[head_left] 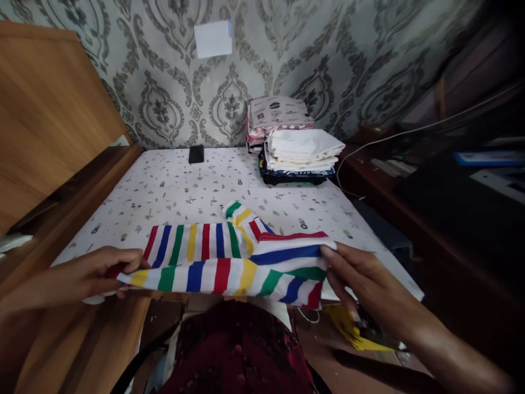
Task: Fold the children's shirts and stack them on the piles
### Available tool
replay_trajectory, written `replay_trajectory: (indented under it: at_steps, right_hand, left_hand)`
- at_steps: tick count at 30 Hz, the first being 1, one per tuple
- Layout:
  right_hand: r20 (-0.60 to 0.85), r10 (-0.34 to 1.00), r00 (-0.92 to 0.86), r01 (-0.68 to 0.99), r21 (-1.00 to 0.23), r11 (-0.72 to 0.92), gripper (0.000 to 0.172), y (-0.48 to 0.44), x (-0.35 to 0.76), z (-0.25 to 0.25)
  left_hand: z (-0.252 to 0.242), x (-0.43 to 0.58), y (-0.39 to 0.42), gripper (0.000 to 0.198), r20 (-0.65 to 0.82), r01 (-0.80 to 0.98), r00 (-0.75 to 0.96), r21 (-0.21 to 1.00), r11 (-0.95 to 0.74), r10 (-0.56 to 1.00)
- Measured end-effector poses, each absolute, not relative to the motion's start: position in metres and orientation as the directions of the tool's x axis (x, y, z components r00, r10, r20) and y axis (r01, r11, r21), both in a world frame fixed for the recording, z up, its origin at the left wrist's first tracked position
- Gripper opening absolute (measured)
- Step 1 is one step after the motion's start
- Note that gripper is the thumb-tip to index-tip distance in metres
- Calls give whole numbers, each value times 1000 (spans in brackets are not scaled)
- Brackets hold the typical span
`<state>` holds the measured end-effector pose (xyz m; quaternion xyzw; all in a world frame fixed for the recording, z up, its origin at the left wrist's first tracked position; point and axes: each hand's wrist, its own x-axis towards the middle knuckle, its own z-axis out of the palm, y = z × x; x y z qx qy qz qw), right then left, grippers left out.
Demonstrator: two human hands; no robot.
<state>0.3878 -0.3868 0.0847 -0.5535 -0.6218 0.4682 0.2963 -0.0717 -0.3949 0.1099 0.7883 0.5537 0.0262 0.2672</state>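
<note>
A garment with white, red, blue, green and yellow stripes stretches between my two hands at the table's front edge. My left hand has its fingers closed on the garment's left end. At the right end, my right hand pinches the cloth near a red-edged part, thumb on top. The near edge of the cloth is folded over and lifted a little, while its far part and a short sleeve rest on the patterned white tabletop.
Folded white cloths lie on dark ones at the back right, in front of another folded stack. A black flat object lies near the wall. Wooden furniture stands left; a thin white cable runs at right.
</note>
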Motion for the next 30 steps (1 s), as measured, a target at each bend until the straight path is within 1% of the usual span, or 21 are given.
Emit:
replay_trajectory:
  at_steps: [1, 2, 3, 4, 6, 7, 8, 9, 10, 11, 12, 13, 15, 18, 21, 23, 25, 28, 30]
  right_hand:
    - [-256, 946, -200, 295, -936, -191, 42, -378, 383, 87]
    - [-351, 916, -193, 185, -930, -317, 35, -365, 377, 89]
    - [-425, 885, -189, 88, -905, -415, 28, -347, 371, 93]
    - [-476, 864, -162, 22, -877, -479, 24, -325, 363, 99]
    - [-443, 888, -121, -54, -891, -451, 22, -272, 349, 119]
    - [-394, 915, -87, -66, -914, -400, 24, -244, 343, 134]
    - [-299, 954, -32, -93, -949, -301, 26, -216, 339, 150]
    - [-99, 995, 12, -132, -987, -97, 24, -190, 336, 169]
    - [119, 992, 34, -138, -983, 122, 21, -166, 335, 189]
    - [309, 951, 22, -130, -942, 309, 20, -147, 336, 208]
    - [451, 892, 9, -127, -885, 448, 20, -133, 337, 227]
    - [558, 830, -6, -123, -824, 553, 21, -123, 339, 243]
    - [683, 730, -31, -113, -728, 677, 24, -115, 342, 262]
    - [750, 658, -71, -79, -662, 746, 31, -125, 340, 254]
    - [723, 677, -136, -58, -688, 723, 38, -145, 337, 209]
    - [658, 728, -193, -19, -744, 668, 41, -160, 337, 168]
    - [570, 786, -240, 69, -798, 599, 43, -177, 338, 123]
    - [386, 865, -321, 142, -883, 447, 46, -203, 338, 57]
    - [287, 883, -371, 171, -914, 368, 47, -220, 338, 21]
  left_hand:
    - [109, -70, -385, 30, -311, 832, 428, 502, -236, 849]
    - [110, -68, -371, 30, -339, 808, 466, 541, -236, 817]
    - [112, -67, -354, 29, -330, 794, 487, 554, -252, 809]
    - [117, -66, -333, 28, -270, 798, 481, 529, -289, 834]
    - [137, -63, -287, 24, -120, 839, 437, 411, -356, 891]
    - [153, -61, -263, 22, 6, 872, 387, 324, -367, 922]
    - [172, -58, -241, 21, 157, 901, 328, 244, -359, 931]
    - [193, -56, -220, 19, 337, 930, 254, 174, -325, 907]
    - [215, -54, -203, 15, 478, 949, 214, 103, -297, 852]
    - [237, -51, -190, 11, 587, 960, 187, 60, -273, 787]
    - [257, -50, -180, 6, 669, 967, 164, 35, -251, 725]
    - [274, -49, -174, 2, 725, 972, 147, 22, -235, 673]
    - [295, -49, -168, 12, 784, 975, 114, 30, -221, 610]
    - [291, -53, -168, 29, 787, 972, 118, 33, -233, 606]
    - [251, -59, -169, 41, 702, 957, 210, -6, -289, 680]
    - [209, -65, -172, 38, 609, 946, 257, 1, -325, 751]
    - [159, -70, -177, 35, 509, 939, 268, 52, -340, 818]
    - [84, -74, -195, 19, 309, 928, 297, 130, -350, 903]
    - [45, -74, -212, 13, 202, 931, 285, 174, -320, 937]
